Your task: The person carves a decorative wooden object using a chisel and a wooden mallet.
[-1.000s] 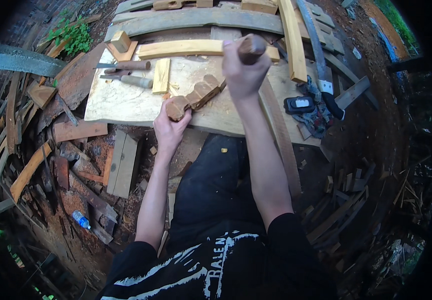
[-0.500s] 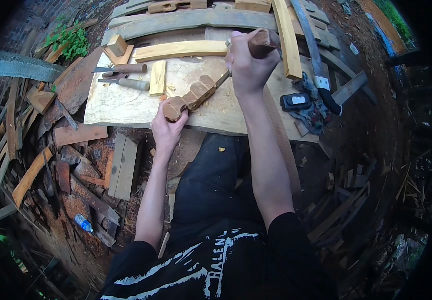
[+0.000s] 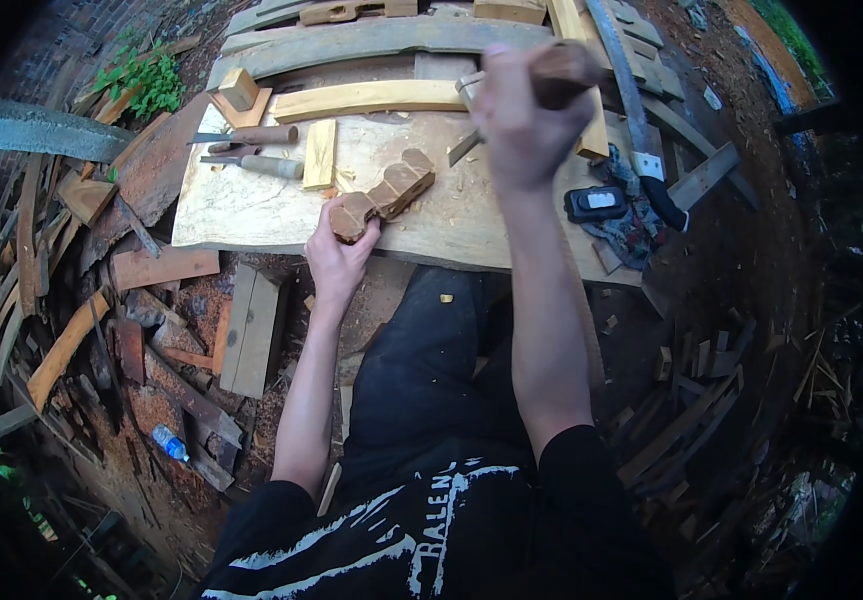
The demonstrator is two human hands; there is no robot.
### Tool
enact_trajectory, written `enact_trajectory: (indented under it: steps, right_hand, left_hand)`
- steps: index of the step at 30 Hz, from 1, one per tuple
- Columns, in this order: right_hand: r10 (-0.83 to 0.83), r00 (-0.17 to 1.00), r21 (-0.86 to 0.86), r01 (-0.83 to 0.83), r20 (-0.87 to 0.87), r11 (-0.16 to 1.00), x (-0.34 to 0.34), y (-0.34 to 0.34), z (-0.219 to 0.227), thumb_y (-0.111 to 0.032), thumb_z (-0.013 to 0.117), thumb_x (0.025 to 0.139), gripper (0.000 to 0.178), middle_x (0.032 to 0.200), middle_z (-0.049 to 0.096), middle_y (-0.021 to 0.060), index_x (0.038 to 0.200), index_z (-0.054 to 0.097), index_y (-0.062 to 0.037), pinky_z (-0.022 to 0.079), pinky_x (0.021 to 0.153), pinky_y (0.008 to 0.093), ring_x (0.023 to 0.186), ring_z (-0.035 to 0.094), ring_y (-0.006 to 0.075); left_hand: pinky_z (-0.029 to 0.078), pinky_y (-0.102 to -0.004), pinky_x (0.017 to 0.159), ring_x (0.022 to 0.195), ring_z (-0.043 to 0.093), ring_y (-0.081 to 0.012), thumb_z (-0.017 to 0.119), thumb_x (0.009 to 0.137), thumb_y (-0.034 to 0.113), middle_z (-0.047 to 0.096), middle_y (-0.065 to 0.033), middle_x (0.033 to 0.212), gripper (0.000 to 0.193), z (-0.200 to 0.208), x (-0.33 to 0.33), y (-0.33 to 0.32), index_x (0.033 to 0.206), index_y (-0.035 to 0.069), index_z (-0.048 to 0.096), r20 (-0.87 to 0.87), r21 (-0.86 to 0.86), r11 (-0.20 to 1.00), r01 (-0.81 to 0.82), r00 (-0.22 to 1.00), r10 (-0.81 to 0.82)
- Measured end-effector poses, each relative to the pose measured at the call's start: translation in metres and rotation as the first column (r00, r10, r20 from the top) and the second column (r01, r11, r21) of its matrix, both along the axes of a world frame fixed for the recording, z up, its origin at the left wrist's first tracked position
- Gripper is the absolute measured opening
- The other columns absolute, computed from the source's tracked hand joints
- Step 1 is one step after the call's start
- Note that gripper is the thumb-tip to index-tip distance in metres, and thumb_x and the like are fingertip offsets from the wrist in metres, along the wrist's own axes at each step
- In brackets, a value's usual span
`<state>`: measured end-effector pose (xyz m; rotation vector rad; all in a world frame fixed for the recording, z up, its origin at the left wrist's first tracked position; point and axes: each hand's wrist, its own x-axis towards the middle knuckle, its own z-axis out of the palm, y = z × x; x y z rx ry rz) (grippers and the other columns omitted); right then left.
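My left hand (image 3: pixel 337 252) is closed round the near end of a carved, notched block of brown wood (image 3: pixel 400 188), which rests on the pale wooden bench (image 3: pixel 232 215). My right hand (image 3: pixel 530 125), slightly smeared by motion, grips a bladed tool by its thick wooden handle (image 3: pixel 564 74), whose butt faces up. A dark, flat blade (image 3: pixel 465 148) shows to the left of this fist, apart from the block's far end; the tool's exact kind is hard to tell. Wood chips lie about the block.
Two chisels (image 3: pixel 270 165) and a short yellow wood piece (image 3: pixel 320 155) lie left of the block. A long yellow strip (image 3: pixel 372 98) lies behind. To the right are a handsaw (image 3: pixel 642 140), a black case (image 3: pixel 595 204) and a rag (image 3: pixel 632 235). Scrap wood (image 3: pixel 182 268) covers the ground.
My right hand has moved up and to the right, drawing the blade away from the block. My left hand and the block stay nearly in place.
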<state>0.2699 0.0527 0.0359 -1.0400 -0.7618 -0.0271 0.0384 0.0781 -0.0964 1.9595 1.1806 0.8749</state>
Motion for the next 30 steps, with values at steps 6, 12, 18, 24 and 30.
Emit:
enact_trajectory:
  steps: [6,12,18,24,30]
  right_hand:
    - [-0.044,0.998,-0.142,0.036,-0.051,0.989,-0.016,0.003,-0.042,-0.005,0.071,0.085,0.015,0.063,0.060,0.0020,0.074,0.059,-0.0042,0.047,0.057,0.0295,0.060,0.061,0.0116]
    - [0.041,0.986,-0.049,-0.050,-0.159,0.998,-0.016,0.000,-0.020,-0.003,0.071,0.084,0.016,0.063,0.060,0.0010,0.072,0.060,-0.0031,0.045,0.055,0.0306,0.058,0.059,0.0106]
    - [0.013,0.992,-0.049,-0.020,-0.128,0.999,-0.016,-0.003,-0.018,-0.005,0.071,0.084,0.017,0.063,0.061,0.0016,0.073,0.059,-0.0028,0.045,0.056,0.0297,0.057,0.059,0.0112]
    - [0.028,0.987,-0.049,-0.036,-0.160,0.998,-0.009,0.001,-0.023,-0.005,0.072,0.083,0.017,0.062,0.061,0.0016,0.072,0.059,-0.0025,0.045,0.054,0.0304,0.056,0.059,0.0117]
    - [-0.015,0.989,-0.031,0.011,-0.150,0.999,-0.007,-0.002,-0.028,-0.006,0.072,0.083,0.018,0.063,0.062,0.0020,0.072,0.059,-0.0024,0.047,0.057,0.0296,0.058,0.060,0.0108]
  left_hand:
    - [0.058,-0.0392,0.080,0.092,0.077,-0.0317,0.083,0.083,0.023,0.076,-0.0203,0.094,0.045,0.004,0.003,0.000,0.120,0.006,0.065,-0.030,0.008,1.000,0.016,0.999,-0.016]
    - [0.058,-0.0383,0.080,0.091,0.077,-0.0306,0.083,0.083,0.024,0.076,-0.0204,0.094,0.045,0.003,0.000,-0.001,0.120,0.004,0.065,0.006,-0.008,1.000,0.010,1.000,-0.010]
    - [0.058,-0.0375,0.082,0.092,0.077,-0.0286,0.083,0.083,0.022,0.076,-0.0198,0.096,0.045,0.005,0.004,-0.003,0.120,0.003,0.065,-0.006,-0.026,1.000,0.006,1.000,-0.006]
    - [0.058,-0.0369,0.082,0.093,0.077,-0.0269,0.083,0.084,0.021,0.076,-0.0188,0.096,0.045,0.007,0.000,-0.003,0.120,0.002,0.065,-0.047,-0.021,1.000,-0.004,0.999,0.003]
    - [0.057,-0.0363,0.083,0.092,0.076,-0.0258,0.082,0.084,0.020,0.076,-0.0183,0.096,0.044,0.012,0.005,-0.006,0.119,0.001,0.065,-0.035,-0.017,1.000,0.002,0.999,-0.002]
